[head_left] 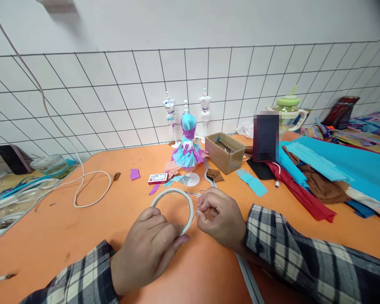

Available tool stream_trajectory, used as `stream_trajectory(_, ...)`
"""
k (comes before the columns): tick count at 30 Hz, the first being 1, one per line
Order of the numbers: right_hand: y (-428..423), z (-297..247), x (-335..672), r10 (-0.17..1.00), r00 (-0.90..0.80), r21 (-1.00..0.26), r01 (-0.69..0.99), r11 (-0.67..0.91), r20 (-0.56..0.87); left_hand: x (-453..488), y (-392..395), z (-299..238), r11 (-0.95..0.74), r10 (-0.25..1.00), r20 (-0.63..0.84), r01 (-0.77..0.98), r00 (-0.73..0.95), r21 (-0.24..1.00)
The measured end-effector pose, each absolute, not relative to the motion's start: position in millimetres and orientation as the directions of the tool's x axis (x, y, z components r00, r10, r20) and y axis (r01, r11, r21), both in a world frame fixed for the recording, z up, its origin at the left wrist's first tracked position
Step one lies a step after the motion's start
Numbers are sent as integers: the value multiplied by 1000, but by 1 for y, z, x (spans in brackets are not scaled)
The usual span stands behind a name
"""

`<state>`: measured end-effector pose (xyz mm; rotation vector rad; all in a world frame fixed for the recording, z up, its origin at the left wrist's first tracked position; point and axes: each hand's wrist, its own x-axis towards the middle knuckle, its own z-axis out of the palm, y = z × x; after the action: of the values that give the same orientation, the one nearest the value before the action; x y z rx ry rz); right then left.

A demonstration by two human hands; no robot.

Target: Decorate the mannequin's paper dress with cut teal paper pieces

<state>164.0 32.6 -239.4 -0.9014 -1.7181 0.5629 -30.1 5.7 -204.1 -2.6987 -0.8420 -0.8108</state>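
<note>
My left hand [153,245] is closed around the lower edge of a narrow roll of white tape [190,207], held upright above the orange table. Just right of the roll, my right hand [221,217] pinches a thin strip that runs from the tape; its very end is hidden by the fingertips. Beyond the hands stands a small doll figure [189,143] in a blue and purple crepe-paper dress and head covering. Small scissors [200,195] lie partly behind my right hand. A red and white small box [158,178] rests among paper scraps left of the doll's white base [192,179].
Two white mini mannequins [205,105] stand by the tiled wall. A cardboard box [224,152], a dark upright phone [266,137] and a lidded jug [288,112] are at back right. Crepe paper [319,181] is heaped on the right. A white cable [79,185] loops at left.
</note>
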Motion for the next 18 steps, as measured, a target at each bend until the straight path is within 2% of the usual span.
stream_trajectory(3, 41, -240, 169, 763, -197, -671, 378, 638, 615, -29, 1, -205, -808, 516, 549, 587, 657, 57)
stream_trajectory(5, 56, -238, 180, 782, -173, -648, 469, 600, 599, -27, -7, -203, -842, 468, 561, 538, 683, 48)
stream_trajectory(6, 66, -235, 187, 797, -123, -643, 524, 558, 591, -25, -12, -202, -862, 441, 563, 504, 699, 49)
stream_trajectory(8, 86, -230, 205, 848, 72, -692, 616, 376, 525, -24, -20, -200, -888, 421, 566, 448, 709, 100)
stream_trajectory(9, 93, -227, 213, 867, 114, -719, 616, 322, 485, -24, -21, -200, -891, 432, 553, 432, 713, 140)
stream_trajectory(10, 97, -225, 218, 880, 90, -744, 578, 335, 466, -25, -20, -201, -891, 441, 544, 418, 714, 175)
stream_trajectory(14, 89, -223, 218, 828, -34, -746, 416, 520, 559, -41, 6, -207, -872, 490, 480, 417, 728, 257)
stream_trajectory(16, 81, -225, 212, 830, -79, -752, 383, 536, 552, -51, 22, -209, -877, 481, 402, 425, 779, 226)
stream_trajectory(18, 77, -227, 208, 841, -108, -776, 339, 532, 530, -58, 32, -210, -891, 453, 337, 430, 826, 145)
